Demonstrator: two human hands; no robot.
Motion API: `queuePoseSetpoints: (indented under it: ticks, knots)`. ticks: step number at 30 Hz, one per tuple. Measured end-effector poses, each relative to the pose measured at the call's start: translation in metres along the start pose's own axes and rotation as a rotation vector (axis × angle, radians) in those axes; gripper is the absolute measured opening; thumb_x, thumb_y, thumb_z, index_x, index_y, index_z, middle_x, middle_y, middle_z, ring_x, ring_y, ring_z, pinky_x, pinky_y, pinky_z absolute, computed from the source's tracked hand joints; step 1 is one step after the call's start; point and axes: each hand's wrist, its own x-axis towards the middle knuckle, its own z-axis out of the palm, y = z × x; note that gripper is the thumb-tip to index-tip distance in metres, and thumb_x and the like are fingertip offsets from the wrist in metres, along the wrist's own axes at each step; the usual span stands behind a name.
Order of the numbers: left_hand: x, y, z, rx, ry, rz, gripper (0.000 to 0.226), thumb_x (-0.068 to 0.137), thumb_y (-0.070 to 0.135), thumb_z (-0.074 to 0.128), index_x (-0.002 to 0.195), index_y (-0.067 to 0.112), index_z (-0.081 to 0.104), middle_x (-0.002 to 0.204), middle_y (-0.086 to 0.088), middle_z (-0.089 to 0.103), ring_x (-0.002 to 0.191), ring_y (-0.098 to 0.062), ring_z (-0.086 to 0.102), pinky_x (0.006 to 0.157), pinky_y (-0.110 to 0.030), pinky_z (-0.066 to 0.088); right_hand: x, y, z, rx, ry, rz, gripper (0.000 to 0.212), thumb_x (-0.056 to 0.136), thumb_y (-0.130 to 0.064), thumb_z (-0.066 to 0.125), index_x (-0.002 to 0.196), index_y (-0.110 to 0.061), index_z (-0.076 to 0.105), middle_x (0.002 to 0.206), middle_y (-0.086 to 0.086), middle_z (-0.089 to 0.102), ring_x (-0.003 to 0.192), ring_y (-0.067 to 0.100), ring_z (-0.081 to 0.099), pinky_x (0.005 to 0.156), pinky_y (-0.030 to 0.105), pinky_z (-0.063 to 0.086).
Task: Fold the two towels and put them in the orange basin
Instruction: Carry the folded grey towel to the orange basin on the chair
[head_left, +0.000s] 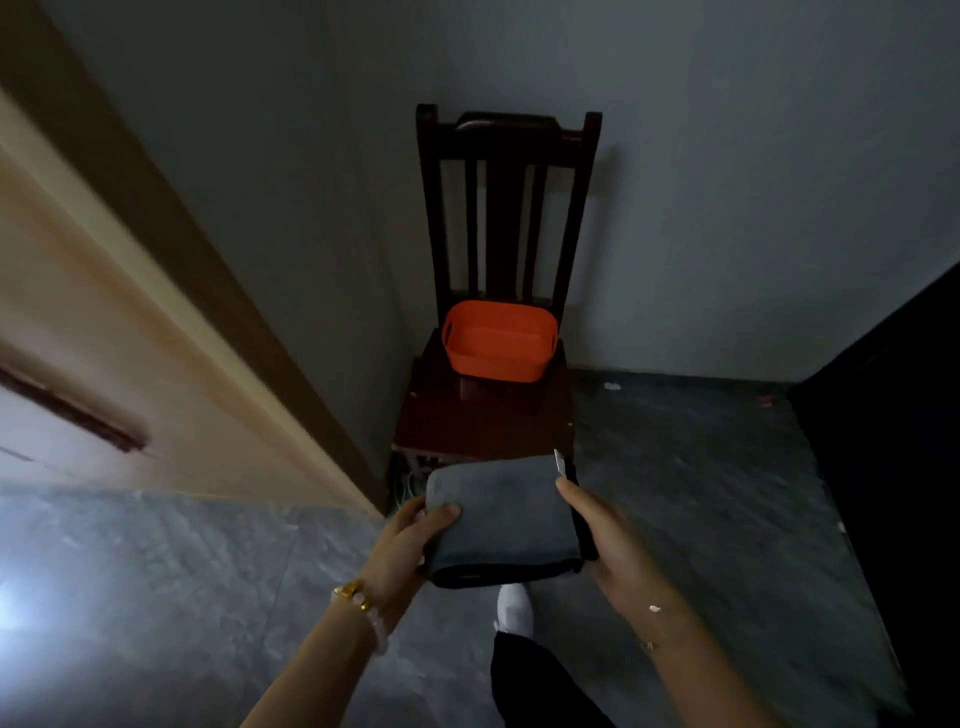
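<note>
A folded grey towel (506, 519) is held in the air between both hands, just in front of the seat edge of the chair (483, 421). The cloth is soft and matt, folded to a thick rounded rectangle. A dark band runs along its near and right edges; whether this is trim or a second cloth cannot be told. A small white tag (557, 461) stands up at the far right corner.

The left hand (410, 545) grips the left edge, thumb laid on top and fingers tucked below. The right hand (618, 551) grips the right edge, thumb stretched along the top and fingers hidden beneath. A bracelet (358, 603) of gold and pale beads is worn on the left wrist.

The orange basin (496, 364), smooth plastic, rectangular with rounded corners and slotted handles, sits at the back of the seat, apart from the towel. The chair is dark wood with a slatted back, set against a grey wall (727, 182).

A beige door (104, 338) stands to the left. The floor (701, 493) is grey veined tile. A white-socked foot (514, 608) is seen below the towel.
</note>
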Motion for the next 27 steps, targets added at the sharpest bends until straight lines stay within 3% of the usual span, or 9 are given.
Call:
queuePoseSetpoints:
  ticks: [5, 7, 11, 15, 20, 24, 27]
  knots:
    - [0.082, 0.062, 0.043, 0.047, 0.045, 0.044, 0.027, 0.084, 0.013, 0.064, 0.109, 0.008, 0.055, 0.094, -0.007, 0.064, 0.08, -0.018, 0.063, 0.056, -0.023, 0.055, 0.084, -0.055, -0.014, 0.011, 0.042, 0.012, 0.027, 0.091, -0.023, 0.057, 0.113, -0.013, 0.068, 0.105, 0.003, 0.073, 0.098, 0.017, 0.068, 0.082, 0.032, 0.05]
    - [0.106, 0.078, 0.052, 0.069, 0.065, 0.062, 0.03, 0.085, 0.011, 0.063, 0.113, 0.007, 0.052, 0.093, -0.006, 0.062, 0.079, -0.016, 0.061, 0.057, -0.021, 0.054, 0.115, -0.066, -0.016, -0.005, 0.104, 0.048, 0.029, 0.089, -0.024, 0.059, 0.115, -0.014, 0.066, 0.105, 0.004, 0.073, 0.099, 0.02, 0.067, 0.078, 0.033, 0.05]
    - [0.154, 0.099, 0.061, 0.091, 0.089, 0.015, 0.037, 0.084, 0.014, 0.066, 0.116, 0.008, 0.05, 0.101, -0.008, 0.06, 0.087, -0.019, 0.06, 0.073, -0.031, 0.052, 0.165, -0.081, -0.018, -0.015, 0.167, 0.097, 0.033, 0.087, -0.023, 0.062, 0.119, -0.016, 0.062, 0.11, 0.006, 0.069, 0.103, 0.023, 0.063, 0.074, 0.033, 0.049]
    - [0.214, 0.117, 0.062, 0.119, 0.163, 0.01, 0.035, 0.083, 0.013, 0.066, 0.115, 0.005, 0.053, 0.103, -0.011, 0.061, 0.087, -0.018, 0.058, 0.07, -0.03, 0.049, 0.217, -0.094, -0.013, -0.034, 0.191, 0.089, 0.026, 0.088, -0.021, 0.061, 0.114, -0.018, 0.062, 0.109, 0.006, 0.068, 0.098, 0.02, 0.063, 0.068, 0.03, 0.048]
    - [0.295, 0.141, 0.063, 0.156, 0.192, -0.004, 0.023, 0.089, 0.013, 0.057, 0.111, 0.008, 0.053, 0.096, -0.007, 0.059, 0.081, -0.016, 0.054, 0.06, -0.028, 0.042, 0.29, -0.109, -0.006, -0.005, 0.261, 0.074, 0.031, 0.088, -0.017, 0.058, 0.12, -0.019, 0.058, 0.111, 0.004, 0.064, 0.1, 0.021, 0.06, 0.077, 0.035, 0.049]
    - [0.37, 0.162, 0.062, 0.21, 0.197, 0.028, 0.023, 0.089, 0.006, 0.054, 0.112, 0.007, 0.053, 0.105, -0.012, 0.058, 0.092, -0.022, 0.053, 0.076, -0.032, 0.045, 0.36, -0.118, 0.002, -0.056, 0.266, 0.052, 0.043, 0.087, -0.011, 0.054, 0.13, -0.017, 0.052, 0.125, 0.007, 0.06, 0.11, 0.026, 0.059, 0.088, 0.039, 0.05]
    - [0.418, 0.168, 0.059, 0.229, 0.19, 0.009, 0.03, 0.089, 0.009, 0.053, 0.119, 0.007, 0.053, 0.117, -0.014, 0.059, 0.102, -0.026, 0.055, 0.092, -0.039, 0.044, 0.406, -0.125, 0.009, -0.119, 0.262, 0.037, 0.035, 0.092, -0.008, 0.049, 0.126, -0.018, 0.053, 0.122, 0.001, 0.058, 0.111, 0.02, 0.056, 0.096, 0.04, 0.047]
